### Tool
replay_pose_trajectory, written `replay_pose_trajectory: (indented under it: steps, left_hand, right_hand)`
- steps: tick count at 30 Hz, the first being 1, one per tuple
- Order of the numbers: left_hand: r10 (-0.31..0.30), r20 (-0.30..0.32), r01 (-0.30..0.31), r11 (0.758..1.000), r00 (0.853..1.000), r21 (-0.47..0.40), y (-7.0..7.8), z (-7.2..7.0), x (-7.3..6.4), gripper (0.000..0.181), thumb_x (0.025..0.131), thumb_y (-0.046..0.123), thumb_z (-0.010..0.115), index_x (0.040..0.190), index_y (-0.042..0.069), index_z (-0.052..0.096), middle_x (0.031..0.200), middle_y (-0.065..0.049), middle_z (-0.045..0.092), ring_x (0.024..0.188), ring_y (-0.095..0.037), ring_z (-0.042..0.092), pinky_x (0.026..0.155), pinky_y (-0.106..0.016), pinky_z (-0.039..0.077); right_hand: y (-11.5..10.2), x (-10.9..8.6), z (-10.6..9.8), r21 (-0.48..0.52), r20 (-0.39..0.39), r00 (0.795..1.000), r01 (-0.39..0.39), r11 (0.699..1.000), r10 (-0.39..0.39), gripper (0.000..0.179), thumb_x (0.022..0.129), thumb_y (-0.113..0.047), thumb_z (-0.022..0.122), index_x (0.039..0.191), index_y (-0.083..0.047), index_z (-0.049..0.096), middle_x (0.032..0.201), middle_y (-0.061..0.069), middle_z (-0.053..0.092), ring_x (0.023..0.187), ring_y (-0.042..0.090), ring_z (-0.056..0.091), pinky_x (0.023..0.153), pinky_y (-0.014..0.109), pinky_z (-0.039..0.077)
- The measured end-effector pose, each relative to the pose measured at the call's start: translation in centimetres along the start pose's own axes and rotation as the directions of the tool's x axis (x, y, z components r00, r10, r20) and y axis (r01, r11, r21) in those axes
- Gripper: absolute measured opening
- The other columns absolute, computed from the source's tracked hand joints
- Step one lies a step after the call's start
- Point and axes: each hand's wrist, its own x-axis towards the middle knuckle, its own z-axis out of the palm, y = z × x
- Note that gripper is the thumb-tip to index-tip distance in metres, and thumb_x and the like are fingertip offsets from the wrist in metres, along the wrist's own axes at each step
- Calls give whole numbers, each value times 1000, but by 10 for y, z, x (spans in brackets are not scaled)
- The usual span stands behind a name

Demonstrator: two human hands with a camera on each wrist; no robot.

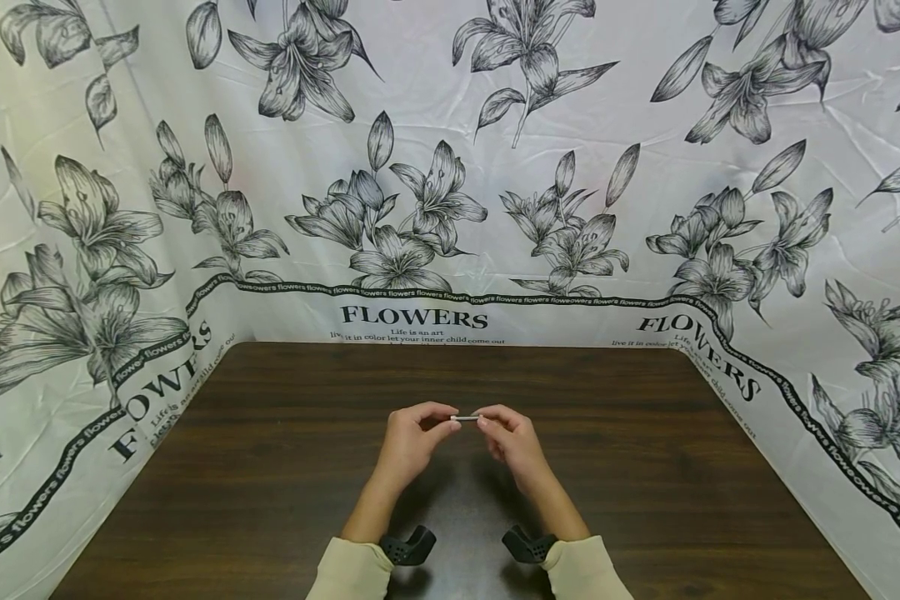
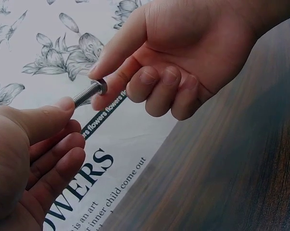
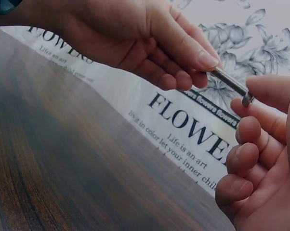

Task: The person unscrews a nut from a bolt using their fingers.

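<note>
A slim silver bolt [image 1: 466, 418] spans the space between both hands, raised over the brown table. My left hand [image 1: 411, 437] pinches its threaded end between thumb and index finger. At the other end, the thumb and index finger of my right hand [image 1: 516, 442] pinch the wider metal end. In the left wrist view, threads show along the bolt [image 2: 86, 94], and the flared end sits at the right fingertips. The remaining right-hand fingers curl loosely below. From the right wrist side, the bolt [image 3: 230, 83] slants down toward the right hand; its threaded tip is hidden under the left fingertips.
The dark wood-grain table [image 1: 307, 400] stretches around both hands. A white cloth [image 1: 420, 208] with black flower prints and lettering hangs behind it and along both sides. Black wrist devices [image 1: 408, 546] sit near the cream sleeves [image 1: 352, 571].
</note>
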Motion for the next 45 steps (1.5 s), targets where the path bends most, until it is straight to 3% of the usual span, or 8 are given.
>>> replay_pose_trajectory:
  steps: [5, 17, 21, 25, 30, 33, 36, 45]
  left_hand:
    - [-5, 3, 5, 1000, 1000, 12, 0, 0, 0, 13, 80, 7, 79, 92, 5, 76, 80, 6, 70, 72, -10, 66, 66, -27, 54]
    - [-14, -5, 14, 1000, 1000, 12, -1, -1, 0, 11, 81, 10, 79, 92, 11, 76, 81, 6, 71, 71, -10, 65, 64, -27, 53]
    - [11, -9, -11, 1000, 1000, 17, -3, 0, 0, 13, 80, 5, 79, 92, 5, 76, 80, 6, 70, 69, -10, 64, 62, -27, 53]
    - [38, -20, -37, 999, 999, 19, -4, 0, 0, 14, 79, 2, 79, 91, 8, 76, 78, 7, 70, 67, -10, 63, 60, -27, 52]
    - [33, -20, -33, 999, 999, 19, -4, 0, 0, 13, 79, 6, 79, 90, 12, 76, 78, 8, 69, 67, -9, 63, 61, -26, 52]
    - [26, -7, -26, 1000, 1000, 15, -3, 1, 0, 13, 80, 7, 79, 91, 10, 76, 79, 7, 70, 68, -10, 64, 62, -27, 53]
    - [17, 5, -17, 1000, 1000, 19, -3, 1, 1, 13, 80, 6, 79, 91, 11, 76, 79, 8, 70, 68, -9, 64, 62, -26, 53]
    - [17, 20, -18, 999, 1000, 39, -3, 1, 0, 13, 80, 8, 79, 91, 14, 76, 78, 10, 69, 68, -8, 63, 63, -27, 53]
  right_hand:
    - [1, 0, -1, 15, 25, 999, 39, 999, -39, 22, 93, -5, 63, 110, 9, 64, 61, 2, 47, 50, 10, 43, 45, 22, 34]
    - [-18, -5, 2, 14, 84, 990, 113, 993, -114, 25, 91, 11, 58, 115, 19, 56, 63, 3, 46, 50, 8, 42, 47, 20, 35]
    - [-23, -8, 4, 3, 88, 987, 138, 990, -138, 26, 90, 11, 59, 114, 20, 55, 62, 3, 44, 50, 7, 41, 47, 19, 34]
    - [-23, -8, 3, 4, 96, 985, 146, 989, -146, 28, 89, 12, 60, 116, 18, 56, 62, 2, 44, 50, 6, 40, 48, 20, 34]
    - [-24, -9, 4, -31, 87, 993, 83, 996, -80, 29, 91, 4, 63, 117, 14, 59, 63, 0, 46, 51, 7, 41, 48, 21, 35]
    - [-26, -9, 5, -74, 52, 999, 13, 997, -9, 24, 96, -6, 61, 108, 14, 62, 60, -1, 46, 50, 7, 40, 48, 20, 34]
    - [-27, -10, 6, -115, 13, 999, -30, 993, 32, 31, 100, -14, 56, 96, 16, 63, 56, 0, 45, 48, 8, 39, 48, 21, 33]
    - [-20, -6, 5, -108, 10, 998, -65, 992, 67, 35, 101, -16, 54, 88, 16, 62, 55, 3, 43, 49, 10, 38, 48, 21, 31]
